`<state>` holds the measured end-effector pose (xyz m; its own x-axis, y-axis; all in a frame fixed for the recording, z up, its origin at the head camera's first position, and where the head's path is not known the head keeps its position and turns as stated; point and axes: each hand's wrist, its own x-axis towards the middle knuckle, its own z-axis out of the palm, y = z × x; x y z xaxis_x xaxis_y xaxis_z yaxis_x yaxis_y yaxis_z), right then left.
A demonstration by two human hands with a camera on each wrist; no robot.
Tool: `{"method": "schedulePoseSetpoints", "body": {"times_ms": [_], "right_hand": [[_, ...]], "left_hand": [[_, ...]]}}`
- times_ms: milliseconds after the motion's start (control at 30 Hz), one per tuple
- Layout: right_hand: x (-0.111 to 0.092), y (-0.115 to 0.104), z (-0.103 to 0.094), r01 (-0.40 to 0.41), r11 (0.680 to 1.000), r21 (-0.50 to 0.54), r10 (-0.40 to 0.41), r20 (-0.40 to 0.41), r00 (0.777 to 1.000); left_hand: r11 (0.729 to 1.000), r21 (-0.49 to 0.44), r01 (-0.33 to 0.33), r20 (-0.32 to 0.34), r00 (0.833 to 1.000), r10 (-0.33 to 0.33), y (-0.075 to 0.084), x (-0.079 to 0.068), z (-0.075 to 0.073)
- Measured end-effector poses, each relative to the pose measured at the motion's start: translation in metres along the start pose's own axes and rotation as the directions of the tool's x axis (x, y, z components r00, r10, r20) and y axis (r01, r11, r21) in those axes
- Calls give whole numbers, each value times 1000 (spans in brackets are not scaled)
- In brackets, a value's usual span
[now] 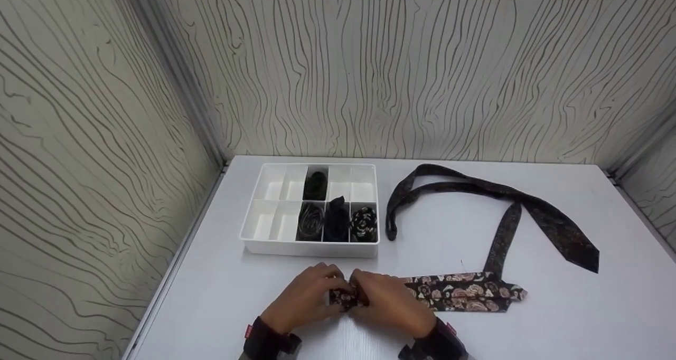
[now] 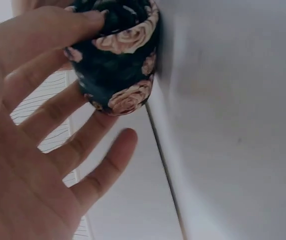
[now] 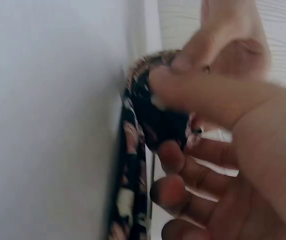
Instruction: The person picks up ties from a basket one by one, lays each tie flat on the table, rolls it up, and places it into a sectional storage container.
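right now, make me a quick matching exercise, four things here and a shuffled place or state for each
1. floral tie
2. dark tie
3. black-and-cream roll
4. tray

A. at the right end of the front row
B. white, divided into two rows
C. partly rolled, held by the left hand and right hand
D. spread loosely on the table, unrolled

Pairs: 1-C, 2-D, 3-A, 4-B

Room to pass lies over the desk (image 1: 581, 323) at lower right; the flowered tie (image 1: 465, 292) at lower centre, tray (image 1: 311, 249) near centre and dark tie (image 1: 560, 230) at right obstruct.
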<state>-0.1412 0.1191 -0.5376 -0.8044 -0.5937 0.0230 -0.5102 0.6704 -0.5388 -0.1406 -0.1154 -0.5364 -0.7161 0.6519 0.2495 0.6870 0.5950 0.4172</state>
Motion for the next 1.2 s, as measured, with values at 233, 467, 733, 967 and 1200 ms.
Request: {"method": "schedulePoseSetpoints", "body": {"times_ms": [233,467,733,967,1200], "right_hand": [[1,1,0,-38,998,54,37,25,999],[3,5,-5,-29,999,30,29,7,1000],[2,14,-3,20,999,46,-20,4,1000],[4,20,-2,-35,975,221,18,77,997],[4,19,-3,-42,967,253,22,81,996]], "left_hand": [[999,23,38,14,999,-38,4,2,0],[993,107,47,-12,999,-46,6,5,3],[995,89,42,-3,999,-42,10,7,2],[995,95,18,-1,1000,-18,8,9,0],[993,116,4,21,1000,-6,13,11,3]]}}
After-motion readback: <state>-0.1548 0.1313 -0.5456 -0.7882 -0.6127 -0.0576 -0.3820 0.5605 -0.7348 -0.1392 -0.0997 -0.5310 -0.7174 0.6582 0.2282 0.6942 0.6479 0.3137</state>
